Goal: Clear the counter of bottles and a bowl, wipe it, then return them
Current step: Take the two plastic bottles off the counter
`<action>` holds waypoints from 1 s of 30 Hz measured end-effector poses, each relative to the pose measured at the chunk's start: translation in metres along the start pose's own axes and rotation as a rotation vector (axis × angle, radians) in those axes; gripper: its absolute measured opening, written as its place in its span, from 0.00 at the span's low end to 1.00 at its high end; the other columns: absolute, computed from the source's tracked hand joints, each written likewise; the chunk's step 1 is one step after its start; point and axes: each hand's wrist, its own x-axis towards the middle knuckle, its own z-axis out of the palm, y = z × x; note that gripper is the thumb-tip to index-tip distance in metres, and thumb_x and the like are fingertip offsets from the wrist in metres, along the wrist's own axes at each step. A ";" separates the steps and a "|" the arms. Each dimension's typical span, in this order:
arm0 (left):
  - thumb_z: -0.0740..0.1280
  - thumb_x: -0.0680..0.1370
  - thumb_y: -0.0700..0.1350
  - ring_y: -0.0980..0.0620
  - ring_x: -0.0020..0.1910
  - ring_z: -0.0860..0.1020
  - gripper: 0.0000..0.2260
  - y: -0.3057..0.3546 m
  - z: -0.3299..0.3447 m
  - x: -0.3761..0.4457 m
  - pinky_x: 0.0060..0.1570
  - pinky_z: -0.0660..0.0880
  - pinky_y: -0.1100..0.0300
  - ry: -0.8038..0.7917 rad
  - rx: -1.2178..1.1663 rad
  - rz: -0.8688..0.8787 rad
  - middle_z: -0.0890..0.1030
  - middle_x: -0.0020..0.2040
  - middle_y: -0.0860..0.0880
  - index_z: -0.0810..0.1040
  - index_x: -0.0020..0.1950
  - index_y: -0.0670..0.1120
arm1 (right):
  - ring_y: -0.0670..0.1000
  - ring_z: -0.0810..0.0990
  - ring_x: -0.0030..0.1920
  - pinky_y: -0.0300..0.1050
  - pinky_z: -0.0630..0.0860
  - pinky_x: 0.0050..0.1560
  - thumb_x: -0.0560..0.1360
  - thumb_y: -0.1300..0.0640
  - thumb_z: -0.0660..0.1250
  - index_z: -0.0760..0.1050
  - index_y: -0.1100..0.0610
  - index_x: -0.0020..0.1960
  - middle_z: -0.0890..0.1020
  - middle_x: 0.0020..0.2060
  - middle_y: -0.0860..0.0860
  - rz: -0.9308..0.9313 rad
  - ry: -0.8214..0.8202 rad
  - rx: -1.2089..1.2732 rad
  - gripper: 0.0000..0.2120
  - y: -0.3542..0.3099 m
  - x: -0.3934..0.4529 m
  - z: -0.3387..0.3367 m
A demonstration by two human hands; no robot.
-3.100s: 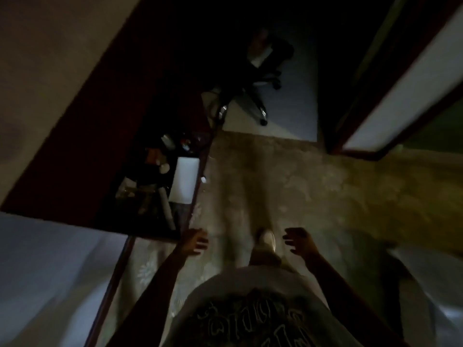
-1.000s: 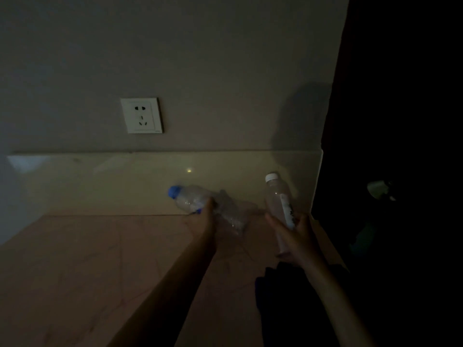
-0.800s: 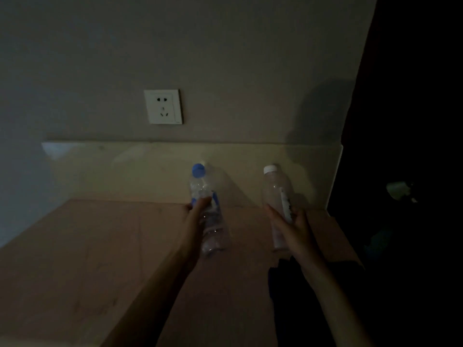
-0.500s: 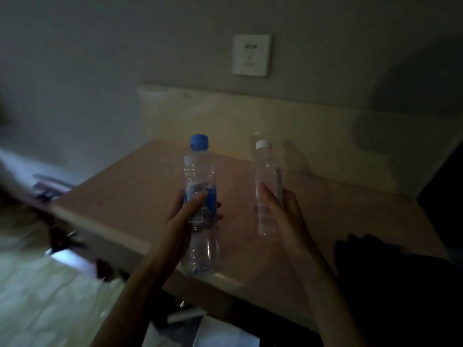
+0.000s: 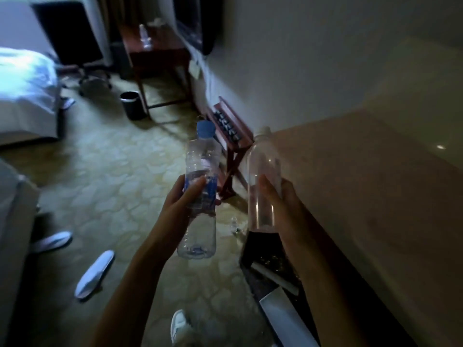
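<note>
1. The left hand [image 5: 184,209] gripped the blue-capped bottle [image 5: 200,194] upright over the carpet [image 5: 112,171].
2. The right hand [image 5: 283,209] curled round the white-capped bottle [image 5: 261,181], upright just beside the counter [image 5: 375,184] edge.
3. No bowl showed.

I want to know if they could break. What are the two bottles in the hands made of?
Both look like clear plastic, though the room is dim. The blue-capped bottle in the left hand has thin ribbed walls you can see the floor through. The white-capped bottle in the right hand is smooth and see-through; it might be thicker plastic, hard to tell.
</note>
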 end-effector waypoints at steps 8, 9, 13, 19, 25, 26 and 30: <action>0.67 0.75 0.54 0.44 0.46 0.83 0.24 0.007 -0.179 0.052 0.41 0.79 0.55 0.234 -0.042 -0.029 0.83 0.55 0.40 0.72 0.66 0.43 | 0.54 0.85 0.45 0.54 0.82 0.42 0.68 0.38 0.70 0.74 0.52 0.63 0.85 0.49 0.55 0.203 -0.144 0.007 0.28 0.042 0.095 0.168; 0.65 0.75 0.52 0.44 0.47 0.83 0.23 0.013 -0.199 0.059 0.41 0.79 0.55 0.258 -0.042 -0.024 0.83 0.55 0.40 0.71 0.67 0.43 | 0.56 0.85 0.46 0.52 0.83 0.41 0.68 0.38 0.70 0.74 0.51 0.63 0.85 0.49 0.55 0.205 -0.166 0.008 0.28 0.043 0.108 0.189; 0.64 0.76 0.51 0.44 0.46 0.83 0.18 0.043 -0.270 0.093 0.41 0.79 0.55 0.330 -0.028 0.017 0.84 0.53 0.41 0.74 0.64 0.46 | 0.51 0.86 0.44 0.41 0.79 0.34 0.58 0.29 0.73 0.74 0.57 0.63 0.85 0.49 0.54 0.233 -0.294 -0.021 0.44 0.041 0.162 0.266; 0.65 0.75 0.54 0.45 0.46 0.83 0.21 0.045 -0.343 0.147 0.41 0.80 0.56 0.432 -0.044 0.002 0.84 0.53 0.41 0.73 0.65 0.45 | 0.50 0.86 0.44 0.41 0.80 0.39 0.68 0.42 0.71 0.72 0.57 0.67 0.85 0.48 0.52 0.229 -0.391 -0.024 0.32 0.065 0.231 0.346; 0.67 0.77 0.53 0.45 0.46 0.84 0.18 0.027 -0.413 0.256 0.40 0.80 0.59 0.508 -0.034 -0.082 0.85 0.52 0.43 0.74 0.63 0.46 | 0.50 0.86 0.43 0.42 0.80 0.37 0.68 0.44 0.74 0.71 0.60 0.66 0.85 0.49 0.54 0.300 -0.432 -0.004 0.33 0.101 0.354 0.425; 0.67 0.77 0.53 0.45 0.45 0.84 0.17 0.030 -0.427 0.280 0.39 0.80 0.58 0.528 -0.024 -0.079 0.85 0.51 0.43 0.74 0.62 0.47 | 0.51 0.86 0.43 0.43 0.80 0.37 0.67 0.43 0.76 0.71 0.60 0.66 0.84 0.49 0.55 0.312 -0.427 0.006 0.35 0.104 0.380 0.440; 0.67 0.75 0.54 0.44 0.45 0.84 0.20 0.061 -0.483 0.376 0.40 0.79 0.57 0.596 0.014 -0.069 0.85 0.52 0.42 0.73 0.63 0.46 | 0.52 0.86 0.44 0.45 0.80 0.38 0.62 0.42 0.77 0.70 0.60 0.67 0.84 0.49 0.55 0.339 -0.471 0.005 0.39 0.095 0.485 0.505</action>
